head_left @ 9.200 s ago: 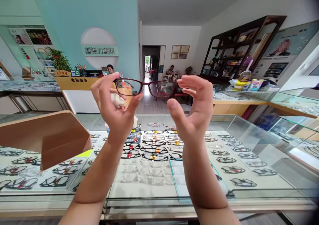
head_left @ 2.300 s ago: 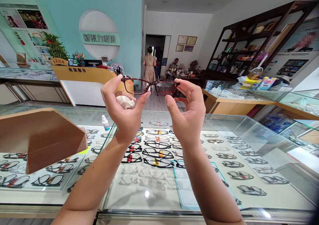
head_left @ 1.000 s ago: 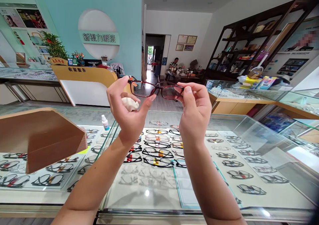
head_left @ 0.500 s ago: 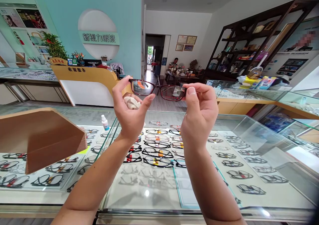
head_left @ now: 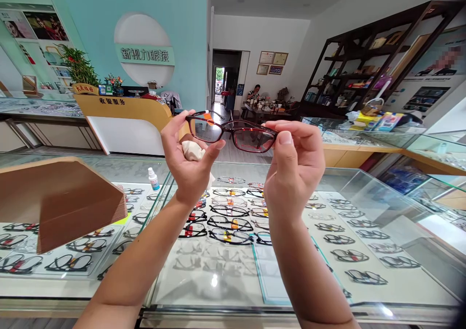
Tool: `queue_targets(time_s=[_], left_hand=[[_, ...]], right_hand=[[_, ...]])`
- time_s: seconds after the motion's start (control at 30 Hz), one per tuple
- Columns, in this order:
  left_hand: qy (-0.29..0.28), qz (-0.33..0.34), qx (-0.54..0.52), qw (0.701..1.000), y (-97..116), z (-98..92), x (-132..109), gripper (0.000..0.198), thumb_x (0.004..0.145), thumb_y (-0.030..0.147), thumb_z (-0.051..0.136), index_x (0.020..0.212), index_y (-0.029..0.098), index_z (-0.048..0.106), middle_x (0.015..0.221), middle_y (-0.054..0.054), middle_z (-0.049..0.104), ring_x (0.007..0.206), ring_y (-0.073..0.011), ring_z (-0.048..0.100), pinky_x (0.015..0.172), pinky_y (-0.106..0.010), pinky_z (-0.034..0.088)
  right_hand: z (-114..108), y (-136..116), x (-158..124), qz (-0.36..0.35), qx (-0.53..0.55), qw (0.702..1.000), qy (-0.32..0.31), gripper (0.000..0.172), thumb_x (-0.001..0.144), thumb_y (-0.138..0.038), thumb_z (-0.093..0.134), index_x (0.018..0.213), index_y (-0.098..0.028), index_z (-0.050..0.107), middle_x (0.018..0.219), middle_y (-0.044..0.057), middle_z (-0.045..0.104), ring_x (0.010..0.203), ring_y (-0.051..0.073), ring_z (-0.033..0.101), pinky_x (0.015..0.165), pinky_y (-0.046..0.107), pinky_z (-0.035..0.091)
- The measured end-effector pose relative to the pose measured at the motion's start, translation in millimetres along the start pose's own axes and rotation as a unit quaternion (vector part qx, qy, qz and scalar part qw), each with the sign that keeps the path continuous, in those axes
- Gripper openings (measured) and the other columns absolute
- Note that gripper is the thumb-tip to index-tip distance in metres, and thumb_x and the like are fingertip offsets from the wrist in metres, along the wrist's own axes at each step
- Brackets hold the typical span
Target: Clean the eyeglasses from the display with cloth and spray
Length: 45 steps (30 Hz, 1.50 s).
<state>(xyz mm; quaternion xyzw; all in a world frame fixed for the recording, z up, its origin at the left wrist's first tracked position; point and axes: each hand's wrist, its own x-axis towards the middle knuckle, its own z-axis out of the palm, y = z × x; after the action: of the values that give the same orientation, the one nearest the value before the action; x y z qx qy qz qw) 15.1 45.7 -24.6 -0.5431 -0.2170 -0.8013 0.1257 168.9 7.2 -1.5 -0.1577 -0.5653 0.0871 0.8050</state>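
A pair of dark red-framed glasses (head_left: 228, 131) is held up in the air above the glass display case, with an orange label on the left lens. My left hand (head_left: 189, 161) grips the frame's left end and also has a crumpled whitish cloth (head_left: 193, 151) tucked in its palm. At the right end, my right hand (head_left: 294, 166) pinches the frame between thumb and fingers. The temples look folded behind the lenses. Below lie rows of glasses (head_left: 230, 222) inside the case.
The glass display case (head_left: 196, 290) spans the front. A brown box-like object (head_left: 80, 198) stands at the left, near a small white bottle (head_left: 153, 179). Farther back are a yellow-and-white counter (head_left: 131, 130), a seated person (head_left: 255, 94) and dark shelves (head_left: 349, 57).
The glasses have tilted, so their folded temples show more above the lenses, and the right end sits slightly lower. My right hand has moved slightly right, my left hand slightly left.
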Motion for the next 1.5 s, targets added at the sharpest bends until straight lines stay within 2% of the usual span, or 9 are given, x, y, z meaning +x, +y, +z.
queue_targets(time_s=[0.27, 0.43, 0.63, 0.77, 0.93, 1.1, 1.23, 1.5], left_hand=[[-0.005, -0.01, 0.01, 1.0, 0.3, -0.4, -1.0, 0.078, 0.092, 0.083, 0.075, 0.148, 0.033, 0.053, 0.149, -0.014, 0.063, 0.142, -0.0351, 0.067, 0.103, -0.048, 0.066], [-0.026, -0.035, 0.001, 0.999, -4.5, -1.6, -2.8, 0.086, 0.088, 0.085, 0.078, 0.15, 0.033, 0.051, 0.151, -0.015, 0.062, 0.13, -0.0326, 0.072, 0.1, -0.048, 0.066], [-0.025, -0.022, 0.012, 0.999, -3.2, -1.7, -4.5, 0.078, 0.092, 0.083, 0.075, 0.149, 0.033, 0.053, 0.151, -0.015, 0.066, 0.115, -0.0272, 0.076, 0.094, -0.044, 0.068], [-0.034, -0.031, 0.031, 0.998, -2.2, -1.4, -5.7, 0.08, 0.093, 0.08, 0.076, 0.153, 0.033, 0.051, 0.153, -0.016, 0.064, 0.12, -0.0281, 0.076, 0.094, -0.043, 0.068], [-0.067, -0.045, 0.008, 0.997, -3.0, -0.7, -6.3, 0.082, 0.096, 0.075, 0.076, 0.159, 0.033, 0.045, 0.142, -0.015, 0.068, 0.132, -0.031, 0.074, 0.101, -0.046, 0.067], [-0.08, -0.066, -0.01, 0.995, 2.6, -2.1, -5.2, 0.086, 0.095, 0.072, 0.08, 0.162, 0.036, 0.04, 0.138, -0.014, 0.071, 0.117, -0.0286, 0.079, 0.09, -0.043, 0.069], [-0.077, -0.084, -0.029, 0.993, 6.0, -3.7, -4.6, 0.084, 0.093, 0.069, 0.085, 0.158, 0.036, 0.043, 0.137, -0.013, 0.073, 0.105, -0.0248, 0.08, 0.086, -0.042, 0.07], [-0.082, -0.111, -0.057, 0.989, 2.1, -6.0, -2.4, 0.077, 0.09, 0.063, 0.092, 0.149, 0.035, 0.051, 0.124, -0.007, 0.079, 0.099, -0.0227, 0.083, 0.083, -0.038, 0.07]], right_hand=[[0.9, -1.5, 0.0, 0.001, 0.01, 1.0, -0.012, 0.014, 0.109, -0.041, 0.066, 0.111, -0.029, 0.073, 0.113, 0.006, 0.078, 0.105, 0.023, 0.077, 0.091, 0.045, 0.064], [-0.2, -2.5, 0.3, 0.02, 0.016, 0.999, -0.025, 0.014, 0.11, -0.042, 0.064, 0.111, -0.029, 0.071, 0.114, 0.007, 0.078, 0.107, 0.024, 0.078, 0.092, 0.045, 0.065], [-2.6, 0.7, 3.2, 0.051, 0.048, 0.997, -0.031, 0.011, 0.108, -0.036, 0.064, 0.115, -0.029, 0.069, 0.114, 0.006, 0.078, 0.105, 0.022, 0.078, 0.094, 0.043, 0.066], [-3.6, 3.4, 3.9, 0.045, 0.031, 0.998, -0.026, 0.013, 0.108, -0.039, 0.065, 0.115, -0.029, 0.069, 0.113, 0.006, 0.077, 0.102, 0.021, 0.076, 0.091, 0.041, 0.067], [-4.7, 7.9, 4.1, 0.044, 0.027, 0.998, -0.021, 0.013, 0.108, -0.04, 0.065, 0.115, -0.03, 0.069, 0.113, 0.005, 0.075, 0.098, 0.019, 0.073, 0.087, 0.039, 0.066], [-5.7, 12.6, 5.0, 0.072, 0.04, 0.996, -0.018, 0.012, 0.107, -0.039, 0.068, 0.113, -0.029, 0.07, 0.112, 0.005, 0.076, 0.097, 0.018, 0.073, 0.084, 0.036, 0.064], [-6.4, 13.3, 5.7, 0.094, 0.058, 0.994, -0.015, 0.009, 0.107, -0.034, 0.068, 0.112, -0.028, 0.072, 0.11, 0.004, 0.077, 0.096, 0.017, 0.074, 0.082, 0.033, 0.063], [-10.2, 17.8, 7.5, 0.102, 0.038, 0.994, -0.015, 0.009, 0.103, -0.028, 0.068, 0.11, -0.028, 0.074, 0.107, 0.003, 0.078, 0.105, 0.019, 0.076, 0.097, 0.038, 0.063]])
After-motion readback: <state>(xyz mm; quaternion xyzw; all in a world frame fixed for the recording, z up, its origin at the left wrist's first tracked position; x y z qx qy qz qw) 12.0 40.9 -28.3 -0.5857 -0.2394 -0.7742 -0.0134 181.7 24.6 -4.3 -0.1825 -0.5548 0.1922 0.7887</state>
